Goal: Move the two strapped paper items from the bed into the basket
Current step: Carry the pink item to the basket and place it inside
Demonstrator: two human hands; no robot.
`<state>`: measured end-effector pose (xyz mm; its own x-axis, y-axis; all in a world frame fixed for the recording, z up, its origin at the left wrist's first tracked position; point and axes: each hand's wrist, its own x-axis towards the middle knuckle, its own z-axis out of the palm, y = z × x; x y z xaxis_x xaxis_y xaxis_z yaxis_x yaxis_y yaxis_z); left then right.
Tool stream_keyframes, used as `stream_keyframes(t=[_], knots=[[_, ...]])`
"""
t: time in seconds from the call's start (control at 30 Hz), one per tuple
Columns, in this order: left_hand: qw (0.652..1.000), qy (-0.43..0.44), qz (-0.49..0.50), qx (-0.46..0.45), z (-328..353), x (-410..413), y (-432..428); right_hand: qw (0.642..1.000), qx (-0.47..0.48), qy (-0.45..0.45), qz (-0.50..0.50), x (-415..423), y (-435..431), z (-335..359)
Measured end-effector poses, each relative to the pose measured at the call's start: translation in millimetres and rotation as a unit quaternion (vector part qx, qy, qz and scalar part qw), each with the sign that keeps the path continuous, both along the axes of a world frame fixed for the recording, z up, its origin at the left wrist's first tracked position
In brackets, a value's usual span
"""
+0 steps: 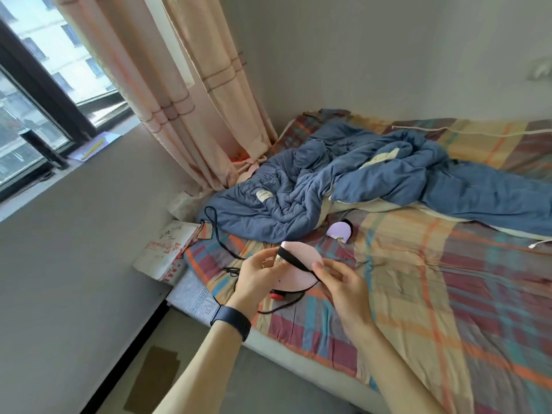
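Pink paper item (298, 264) pinched between left hand (260, 271), right hand (343, 283).

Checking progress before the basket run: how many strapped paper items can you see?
2. The pink item is held in both hands above the bed's edge; the purple item lies beside the blue quilt, which may hide others.

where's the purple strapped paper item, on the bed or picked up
On the bed: the purple paper item lies on the plaid sheet beside the blue quilt, untouched by either hand.
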<state>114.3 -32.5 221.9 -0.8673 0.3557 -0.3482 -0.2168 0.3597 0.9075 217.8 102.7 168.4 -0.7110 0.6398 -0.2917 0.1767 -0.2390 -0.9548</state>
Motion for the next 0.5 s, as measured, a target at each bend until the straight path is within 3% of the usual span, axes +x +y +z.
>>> stream_keyframes(t=[0.1,0.23,0.37,0.5], knots=[[1.0,-0.005,-0.021,-0.019,-8.5,10.8,5.8,0.987,0.142,-0.061,0.051,21.6,2.7,-8.5],[0.995,-0.046,-0.089,-0.014,-19.3,30.0,27.9,0.974,0.208,-0.066,-0.058,64.1,12.6,-14.8],[0.974,-0.097,-0.203,-0.016,-32.3,67.1,67.7,0.967,0.171,-0.09,-0.168,132.0,15.6,-13.2],[0.932,-0.056,-0.357,-0.022,-43.2,124.5,109.4,0.937,0.176,-0.109,-0.28,213.1,11.0,-11.5]])
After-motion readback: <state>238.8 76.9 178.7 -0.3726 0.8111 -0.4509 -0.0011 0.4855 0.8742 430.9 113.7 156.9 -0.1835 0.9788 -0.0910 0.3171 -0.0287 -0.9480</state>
